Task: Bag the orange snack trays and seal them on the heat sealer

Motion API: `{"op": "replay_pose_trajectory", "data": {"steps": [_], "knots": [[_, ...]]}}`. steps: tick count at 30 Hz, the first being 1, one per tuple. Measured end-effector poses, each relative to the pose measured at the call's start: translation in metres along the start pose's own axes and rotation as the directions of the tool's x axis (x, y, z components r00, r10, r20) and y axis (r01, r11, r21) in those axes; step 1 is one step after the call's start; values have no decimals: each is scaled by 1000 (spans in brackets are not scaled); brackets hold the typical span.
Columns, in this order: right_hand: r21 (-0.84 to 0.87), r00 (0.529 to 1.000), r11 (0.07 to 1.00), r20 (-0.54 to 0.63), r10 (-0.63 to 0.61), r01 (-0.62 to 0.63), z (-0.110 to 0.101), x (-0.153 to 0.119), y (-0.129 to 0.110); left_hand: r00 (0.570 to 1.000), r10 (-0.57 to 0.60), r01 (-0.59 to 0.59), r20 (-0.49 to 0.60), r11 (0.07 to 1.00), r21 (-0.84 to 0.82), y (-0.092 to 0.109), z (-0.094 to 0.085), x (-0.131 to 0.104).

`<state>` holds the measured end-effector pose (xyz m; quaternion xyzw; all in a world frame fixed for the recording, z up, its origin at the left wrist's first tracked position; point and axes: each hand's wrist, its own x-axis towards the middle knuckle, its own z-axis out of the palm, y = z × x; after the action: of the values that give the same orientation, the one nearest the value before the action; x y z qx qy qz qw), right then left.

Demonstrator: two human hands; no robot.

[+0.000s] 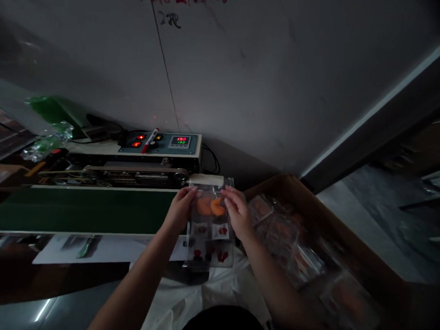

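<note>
A dim room is shown, with a pale wall (pixel 245 78) filling the upper half of the frame and red scrawl marked near its top edge. At the upper left, a green bag (pixel 56 110) and crumpled clear plastic (pixel 46 143) are seen beside cables. Below them, a sealing machine (pixel 132 163) is set along the wall, with a control panel (pixel 162 143) lit by red lamps and a digital readout, and a red marker (pixel 150 139) laid on it. A green conveyor belt (pixel 79 210) is stretched across the left centre. At centre, a clear packet (pixel 210 230) with orange pieces and small red items inside is held upright at the belt's right end. The left hand (pixel 180 209) is closed on its left edge and the right hand (pixel 237 213) on its right edge, both forearms raised from the bottom of the frame. At the right, a cardboard box (pixel 313 203) filled with blurred similar packets is seen.
</note>
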<state>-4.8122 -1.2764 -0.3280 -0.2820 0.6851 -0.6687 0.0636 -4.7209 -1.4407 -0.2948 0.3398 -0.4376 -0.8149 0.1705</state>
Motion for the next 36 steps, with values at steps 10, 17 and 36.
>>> {"op": "replay_pose_trajectory", "data": {"steps": [10,17,36], "knots": [[-163,998,986,-55,11,-20,9,3,9,988,-59,66,-143,997,43,4,-16,23],[-224,989,973,-143,26,-57,26,12,18,982,-44,46,-184,999,7,3,-10,41],[-178,991,983,-127,32,-54,135,15,-3,848,81,31,-524,979,202,57,-94,25]]}}
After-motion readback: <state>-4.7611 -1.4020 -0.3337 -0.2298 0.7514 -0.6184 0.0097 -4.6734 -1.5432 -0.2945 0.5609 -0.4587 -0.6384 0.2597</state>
